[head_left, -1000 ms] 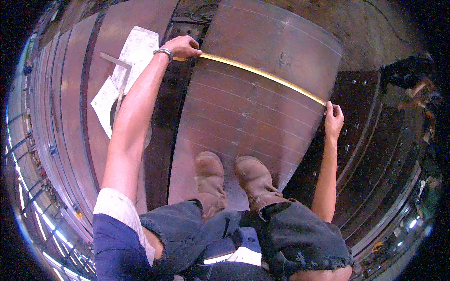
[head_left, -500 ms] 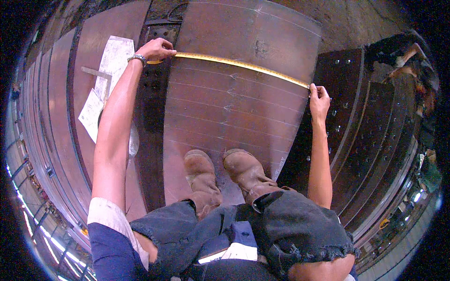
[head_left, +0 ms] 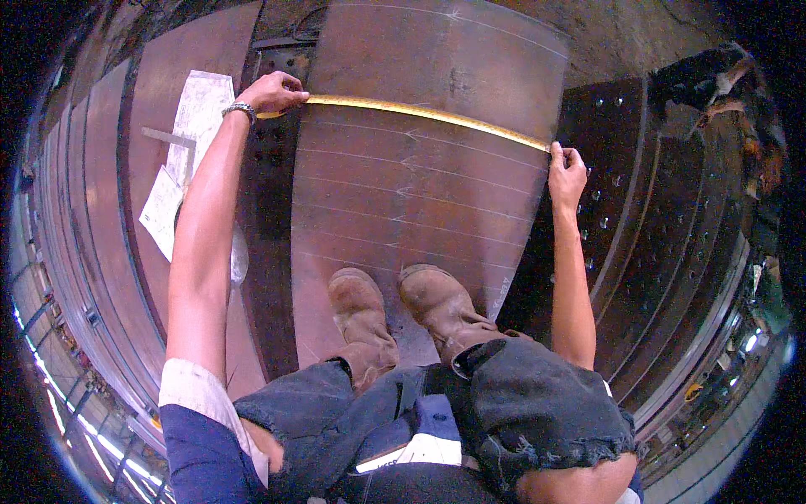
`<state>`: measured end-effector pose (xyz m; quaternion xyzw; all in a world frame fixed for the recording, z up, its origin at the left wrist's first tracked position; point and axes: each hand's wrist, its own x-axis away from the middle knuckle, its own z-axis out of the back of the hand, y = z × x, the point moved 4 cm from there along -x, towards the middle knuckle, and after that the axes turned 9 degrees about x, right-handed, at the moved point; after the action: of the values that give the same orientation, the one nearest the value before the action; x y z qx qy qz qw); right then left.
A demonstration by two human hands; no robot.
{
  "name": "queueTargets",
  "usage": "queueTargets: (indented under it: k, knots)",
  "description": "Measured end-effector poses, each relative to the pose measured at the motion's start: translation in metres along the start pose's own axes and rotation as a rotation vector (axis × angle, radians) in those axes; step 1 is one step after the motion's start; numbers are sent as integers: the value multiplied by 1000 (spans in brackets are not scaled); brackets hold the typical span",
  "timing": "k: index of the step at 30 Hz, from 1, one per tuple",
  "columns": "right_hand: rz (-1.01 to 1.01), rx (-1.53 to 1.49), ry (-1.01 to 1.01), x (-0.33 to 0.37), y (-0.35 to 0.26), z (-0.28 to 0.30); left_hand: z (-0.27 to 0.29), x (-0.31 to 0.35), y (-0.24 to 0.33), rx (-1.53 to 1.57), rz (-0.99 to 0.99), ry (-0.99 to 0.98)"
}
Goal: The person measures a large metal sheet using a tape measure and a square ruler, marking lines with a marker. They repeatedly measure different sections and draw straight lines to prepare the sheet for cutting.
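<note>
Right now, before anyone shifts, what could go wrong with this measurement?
The yellow tape spans the steel plate between the left hand and right hand; if either grip slips, it could slide and spoil the reading.

The boots stand on that same plate, close to the pale marked lines, so a shuffle might scuff them.

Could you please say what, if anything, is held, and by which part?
A yellow measuring tape: right fingers at one end, left fingers further along it.

Yellow tape measure (head_left: 428, 112); reddish-brown plate (head_left: 470, 181) with whitish lines (head_left: 455, 15); 2 brown boots (head_left: 441, 298); navy-and-white sleeve (head_left: 204, 428).
</note>
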<state>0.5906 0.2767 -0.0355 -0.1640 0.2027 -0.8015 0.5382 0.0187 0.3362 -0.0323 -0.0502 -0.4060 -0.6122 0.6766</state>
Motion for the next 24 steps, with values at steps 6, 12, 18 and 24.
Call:
queueTargets:
  k: [6, 12, 18, 24]
  knots:
    - [-13, -140, 16, 16, -16, 15, 2, 0, 1, -35, 22, -11]
    - [264, -42, -2, 30, -37, 29, 2, 0, 2, -53, 43, 10]
    - [309, 33, 21, 26, -33, 26, 3, 3, 8, -12, 36, -41]
    - [353, 13, 57, 24, -35, 27, 3, 5, 9, -12, 13, -3]
